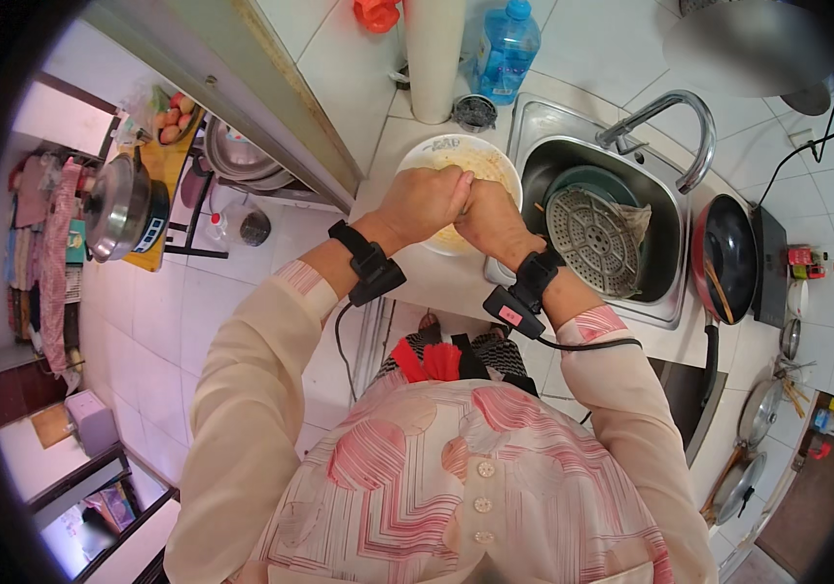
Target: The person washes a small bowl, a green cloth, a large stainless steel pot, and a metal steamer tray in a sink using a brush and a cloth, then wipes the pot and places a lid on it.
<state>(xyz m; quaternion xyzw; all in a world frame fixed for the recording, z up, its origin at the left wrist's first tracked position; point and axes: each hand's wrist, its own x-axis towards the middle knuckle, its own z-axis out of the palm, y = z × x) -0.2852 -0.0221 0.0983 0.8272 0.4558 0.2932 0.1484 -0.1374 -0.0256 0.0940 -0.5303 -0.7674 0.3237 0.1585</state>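
Observation:
My left hand [424, 201] and my right hand [494, 219] meet over a white bowl [411, 162] on the counter. Their fingers are curled, and the knuckles press together at the middle of the bowl. Whatever lies between the fingers is hidden, so I cannot tell if they hold something. Inside the bowl is a yellowish substance [490, 162] with small darker bits, partly covered by my hands. Each wrist wears a black strap with a small device and a cable.
Right of the bowl, a steel sink [669, 263] holds a perforated steamer plate [592, 237] and a green basin [585, 179] under a curved faucet [702, 139]. Behind stand a blue bottle [508, 55] and a small dark-topped container [474, 112]. A frying pan [727, 255] sits beyond the sink.

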